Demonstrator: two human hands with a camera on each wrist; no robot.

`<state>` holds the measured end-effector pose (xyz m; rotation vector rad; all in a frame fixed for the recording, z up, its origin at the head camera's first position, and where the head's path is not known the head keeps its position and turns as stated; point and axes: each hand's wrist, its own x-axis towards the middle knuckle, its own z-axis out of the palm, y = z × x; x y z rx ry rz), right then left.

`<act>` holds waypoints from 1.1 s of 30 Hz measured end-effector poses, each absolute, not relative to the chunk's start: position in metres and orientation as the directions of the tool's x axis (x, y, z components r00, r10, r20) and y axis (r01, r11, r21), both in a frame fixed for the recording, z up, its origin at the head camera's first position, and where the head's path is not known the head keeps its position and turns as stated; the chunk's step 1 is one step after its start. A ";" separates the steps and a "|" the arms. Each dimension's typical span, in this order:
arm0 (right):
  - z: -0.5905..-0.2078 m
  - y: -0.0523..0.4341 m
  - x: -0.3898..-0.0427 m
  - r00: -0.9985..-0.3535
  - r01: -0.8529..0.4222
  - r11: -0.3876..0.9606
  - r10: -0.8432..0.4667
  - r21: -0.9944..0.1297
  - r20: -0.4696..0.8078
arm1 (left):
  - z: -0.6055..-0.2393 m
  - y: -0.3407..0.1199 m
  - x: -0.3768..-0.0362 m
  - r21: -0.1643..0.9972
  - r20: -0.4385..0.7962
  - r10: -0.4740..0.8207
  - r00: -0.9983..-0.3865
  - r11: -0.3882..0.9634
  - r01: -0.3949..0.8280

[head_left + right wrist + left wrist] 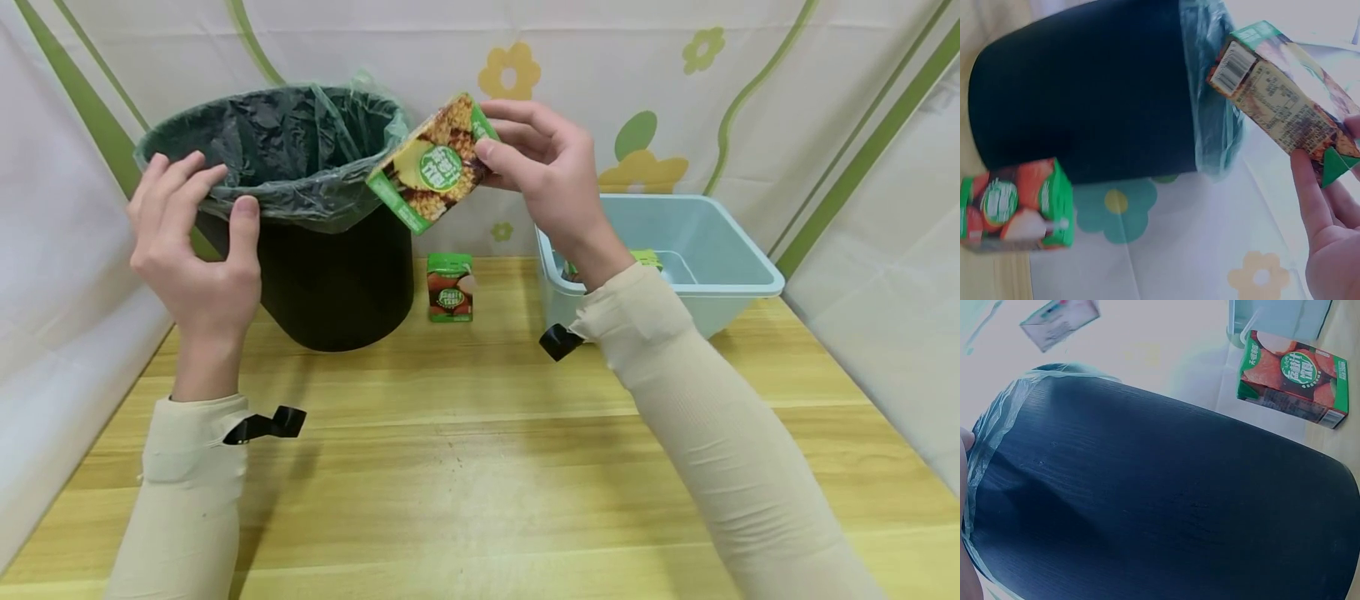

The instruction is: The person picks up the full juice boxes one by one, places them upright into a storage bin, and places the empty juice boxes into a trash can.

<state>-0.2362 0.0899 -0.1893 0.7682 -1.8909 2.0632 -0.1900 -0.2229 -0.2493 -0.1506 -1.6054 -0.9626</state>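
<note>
My right hand [551, 167] pinches a juice box [435, 162] with a green-edged brown and yellow print, thumb on one face and fingers behind. The box is tilted in the air at the right side of a black bin [337, 283], overlapping its rim in the head view. A translucent green bag [300, 200] lines the bin and folds over the rim. My left hand [195, 250] is at the bin's left front rim, fingers spread and loosely bent, fingertips right at the bag's edge. A red and green juice box [450, 287] stands on the table right of the bin.
A light blue plastic basin [720, 242] stands at the right, partly behind my right forearm. A green package [647, 258] shows inside it. A white curtain with printed flowers [510, 71] hangs behind. Everything stands on a wooden table [450, 467].
</note>
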 end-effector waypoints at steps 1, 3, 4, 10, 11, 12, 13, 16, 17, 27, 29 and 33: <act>-0.187 0.088 -0.236 -0.842 -0.493 -0.163 -0.158 -0.855 0.516 | -0.249 -0.223 -0.190 0.493 0.869 -0.400 -0.292 0.649 0.579; -0.182 0.082 -0.236 -0.854 -0.471 -0.214 -0.132 -0.856 0.504 | -0.249 -0.223 -0.190 0.491 0.870 -0.398 -0.290 0.650 0.581; -0.180 0.079 -0.236 -0.857 -0.465 -0.237 -0.121 -0.853 0.501 | -0.249 -0.223 -0.190 0.490 0.870 -0.398 -0.290 0.650 0.581; -0.168 0.050 -0.240 -0.861 -0.451 -0.338 -0.081 -0.826 0.502 | -0.249 -0.225 -0.189 0.493 0.869 -0.402 -0.290 0.646 0.583; -0.166 0.044 -0.240 -0.864 -0.446 -0.341 -0.077 -0.827 0.498 | -0.249 -0.225 -0.188 0.494 0.868 -0.403 -0.290 0.646 0.582; -0.165 0.039 -0.241 -0.866 -0.445 -0.336 -0.075 -0.830 0.495 | -0.249 -0.225 -0.188 0.496 0.867 -0.404 -0.290 0.645 0.582; -0.165 0.034 -0.241 -0.867 -0.446 -0.324 -0.074 -0.835 0.492 | -0.249 -0.225 -0.187 0.497 0.866 -0.406 -0.291 0.645 0.580; -0.163 0.021 -0.240 -0.880 -0.434 -0.283 -0.072 -0.856 0.470 | -0.249 -0.225 -0.186 0.499 0.865 -0.407 -0.293 0.648 0.575; -0.163 0.017 -0.240 -0.883 -0.430 -0.271 -0.071 -0.861 0.463 | -0.249 -0.225 -0.186 0.499 0.865 -0.407 -0.293 0.649 0.575; -0.164 -0.013 -0.245 -0.852 -0.507 -0.093 -0.098 -0.857 0.515 | -0.248 -0.225 -0.186 0.500 0.865 -0.407 -0.294 0.655 0.566; -0.165 -0.017 -0.246 -0.842 -0.525 -0.057 -0.109 -0.849 0.528 | -0.247 -0.224 -0.186 0.500 0.865 -0.406 -0.294 0.656 0.566; -0.167 -0.025 -0.246 -0.812 -0.578 0.075 -0.153 -0.813 0.563 | -0.247 -0.225 -0.187 0.500 0.865 -0.406 -0.294 0.654 0.568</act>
